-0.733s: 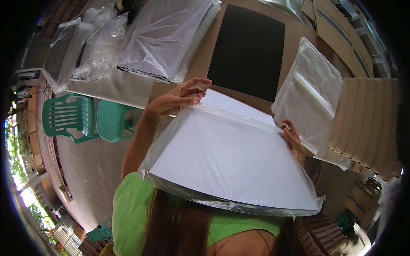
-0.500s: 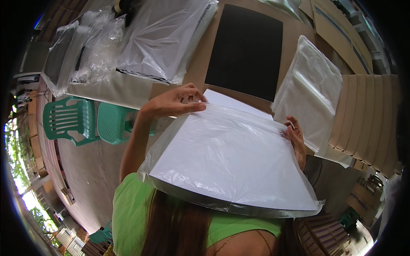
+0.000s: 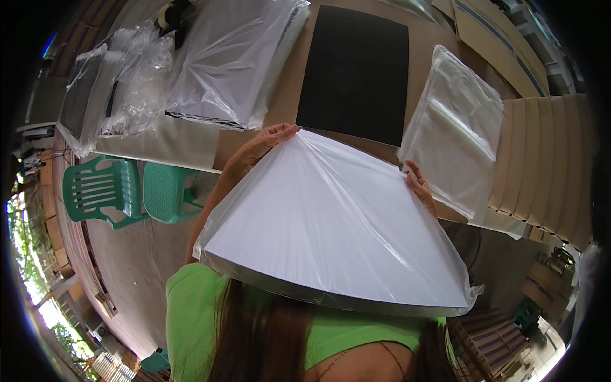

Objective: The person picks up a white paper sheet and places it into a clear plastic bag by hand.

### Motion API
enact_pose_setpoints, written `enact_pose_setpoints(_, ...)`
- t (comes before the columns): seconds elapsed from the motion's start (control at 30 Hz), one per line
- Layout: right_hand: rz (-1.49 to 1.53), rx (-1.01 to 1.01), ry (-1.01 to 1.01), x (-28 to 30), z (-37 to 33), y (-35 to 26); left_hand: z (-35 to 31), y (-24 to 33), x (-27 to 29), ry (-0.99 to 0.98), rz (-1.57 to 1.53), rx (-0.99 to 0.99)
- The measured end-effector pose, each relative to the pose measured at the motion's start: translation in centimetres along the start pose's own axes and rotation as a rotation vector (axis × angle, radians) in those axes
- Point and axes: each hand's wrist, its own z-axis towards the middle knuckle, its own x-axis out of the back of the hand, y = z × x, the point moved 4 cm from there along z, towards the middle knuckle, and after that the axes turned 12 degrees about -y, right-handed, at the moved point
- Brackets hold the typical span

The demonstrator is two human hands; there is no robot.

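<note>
A large white sheet inside a clear plastic bag (image 3: 331, 223) is held between my hands, tilted with its near edge against my green shirt. At its far left corner, my left hand (image 3: 270, 139) pinches the plastic and the sheet's edge. The fingers of my right hand (image 3: 420, 184) are closed on the far right corner of the bag. Creases fan out from the left corner across the plastic. Just beyond the bag, a flat black sheet (image 3: 353, 73) lies on the brown table surface (image 3: 286, 95).
Left on the table lies a stack of plastic-wrapped sheets (image 3: 223, 63), beside crumpled clear plastic (image 3: 140, 83). A pile of clear bags (image 3: 455, 134) lies to the right, next to folded cardboard (image 3: 547, 165). A green chair (image 3: 102, 191) and a green stool (image 3: 168, 191) stand at the left.
The bag's open edge has been drawn up over the strip of white sheet that stuck out at the far side. My left hand moved outward to the corner, and the plastic is tauter.
</note>
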Motion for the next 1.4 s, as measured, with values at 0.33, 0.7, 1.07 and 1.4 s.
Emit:
enact_pose_setpoints(0.33,-0.076,0.158,0.038,0.4,1.2,0.8,2.6,-1.7,4.9,-0.03,-0.171,-0.244)
enact_pose_setpoints(0.7,-0.779,0.344,0.257,1.6,2.5,0.5,2.9,-1.0,3.5,0.107,0.339,-0.339)
enact_pose_setpoints(1.07,-0.555,0.47,0.116,2.9,1.7,0.1,3.1,-1.5,4.1,0.017,-0.006,-0.4)
enact_pose_setpoints(1.4,-1.01,0.51,0.318,2.2,2.7,1.1,2.9,-0.6,3.4,-0.139,0.553,-0.386)
